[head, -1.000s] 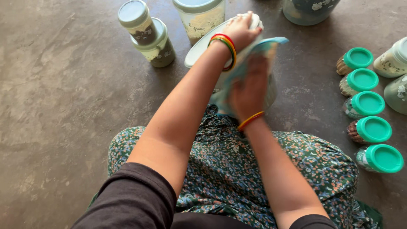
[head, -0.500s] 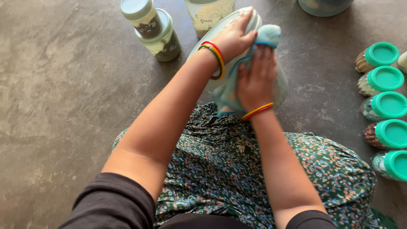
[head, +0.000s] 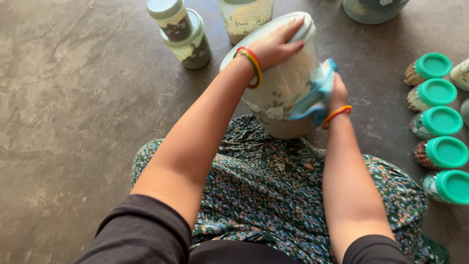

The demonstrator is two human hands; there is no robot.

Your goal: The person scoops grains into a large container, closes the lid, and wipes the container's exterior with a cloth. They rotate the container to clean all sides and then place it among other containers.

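Your left hand [head: 276, 46] lies flat on the lid of the big translucent container [head: 283, 85], steadying it above your lap without closing round it. Your right hand [head: 337, 93] presses a light-blue cloth [head: 312, 100] to the container's side, fingers clamped on the cloth. Green-lidded jars [head: 439, 122] stand beyond your right hand.

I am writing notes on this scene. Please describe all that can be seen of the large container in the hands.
The large container is a pale, translucent plastic tub with a light lid and a faint printed pattern. It is tilted, held above the lap. The left hand lies flat on its lid; the right hand presses a blue cloth against its side.
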